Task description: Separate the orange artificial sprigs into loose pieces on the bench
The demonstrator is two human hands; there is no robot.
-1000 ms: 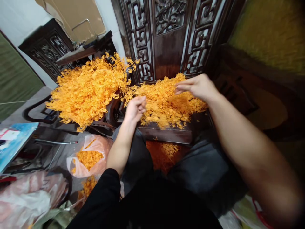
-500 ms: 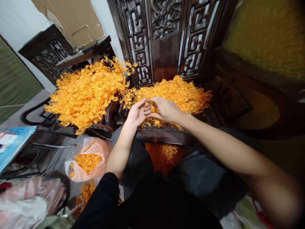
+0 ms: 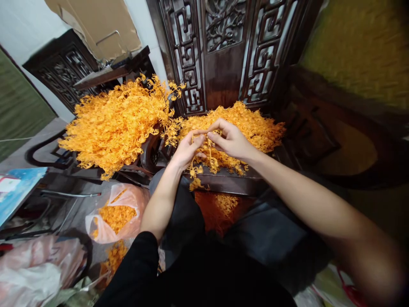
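Note:
My left hand (image 3: 188,150) and my right hand (image 3: 230,139) meet in front of me, fingertips pinched close together. Between them is an orange plastic flower sprig (image 3: 195,171), its curly strands hanging below my fingers. Both hands are closed on it; the exact gripping point is partly hidden by the fingers. Just behind, a low heap of similar orange sprigs (image 3: 252,128) covers the seat of a dark carved wooden chair (image 3: 223,184). A larger pile of sprigs (image 3: 118,123) rises to the left of my left hand.
A pinkish plastic bag (image 3: 140,213) holding orange pieces stands on the floor by my left leg. More plastic bags (image 3: 35,268) lie at lower left. The carved chair back (image 3: 222,76) rises ahead. At left is a blue board (image 3: 22,192); cardboard (image 3: 105,25) stands behind.
My hands, earlier cupped together with little visible between them, now pinch a sprig whose strands dangle below. My right fingers have risen and curled. The heaps look the same.

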